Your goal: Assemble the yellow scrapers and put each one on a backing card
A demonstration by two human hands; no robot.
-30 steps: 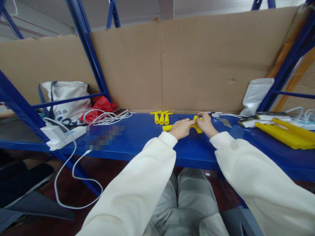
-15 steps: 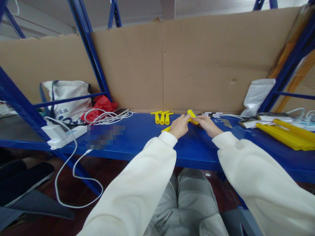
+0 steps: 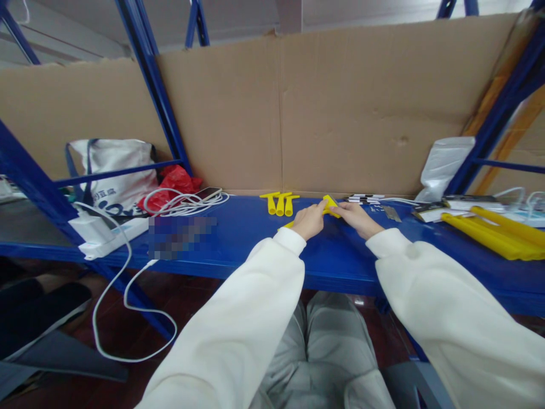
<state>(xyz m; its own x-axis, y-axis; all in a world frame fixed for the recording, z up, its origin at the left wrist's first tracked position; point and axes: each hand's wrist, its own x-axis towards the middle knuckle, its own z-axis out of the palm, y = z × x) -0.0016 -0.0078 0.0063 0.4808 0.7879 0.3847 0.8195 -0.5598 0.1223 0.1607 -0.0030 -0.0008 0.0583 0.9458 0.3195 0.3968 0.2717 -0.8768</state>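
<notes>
Both hands are closed on a yellow scraper (image 3: pixel 330 201) just above the blue table. My left hand (image 3: pixel 310 221) wraps its handle, whose end sticks out at the lower left of the palm. The fingers of my right hand (image 3: pixel 357 218) pinch the wide head from the right. Part of the head is hidden by the fingers. Behind my left hand, several yellow T-shaped scraper heads (image 3: pixel 280 207) with round sockets lie side by side. To the right of my right hand are small black-and-white strips (image 3: pixel 365 199) and a thin grey metal plate (image 3: pixel 392 213).
Yellow tubes (image 3: pixel 494 234) lie at the right beside flat packages. A white plastic bag (image 3: pixel 445 165) leans by the blue post. At left are a power strip (image 3: pixel 113 236), coiled white cable (image 3: pixel 183 203), a red bag and a tote bag (image 3: pixel 117 176). Cardboard (image 3: pixel 340 108) backs the table.
The scraper's head has turned in my hands: its grey-edged side showed before, and now a plain yellow face shows. Both hands have barely shifted.
</notes>
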